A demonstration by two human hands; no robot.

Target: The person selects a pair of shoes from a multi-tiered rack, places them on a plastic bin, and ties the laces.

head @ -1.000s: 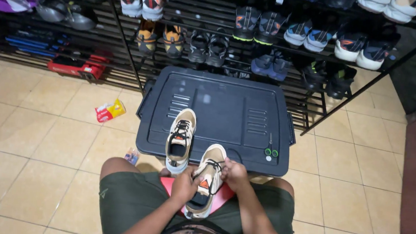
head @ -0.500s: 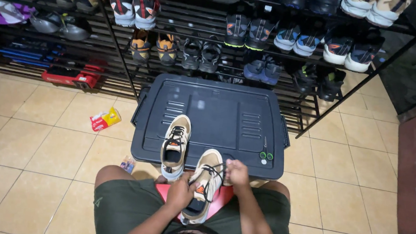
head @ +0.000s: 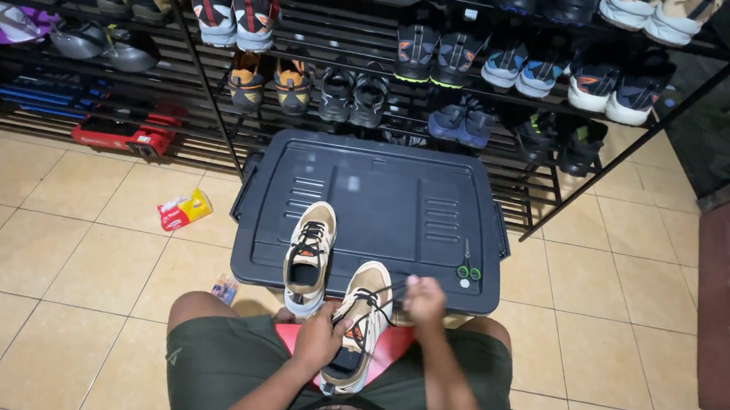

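Down in the head view, a tan sneaker is lying across the person's lap with its long axis running away from the body, toe pointing toward the dark plastic storage bin lid and heel toward the waist. The left hand is wrapping closed around the sneaker's left side near the opening, holding it steady. The right hand is sitting just beside the toe end on the right, fingers pinched together on a black lace that is stretching from the eyelets to the hand. A matching tan sneaker is standing on the lid's near edge, just left of the held one, toe pointing the same way. Small green-handled scissors are lying on the lid to the right. On the tiled floor left of the bin, a small red and yellow packet is lying tilted; a smaller colourful wrapper is lying near the left knee. Behind the bin, a black shoe rack is holding rows of shoes.
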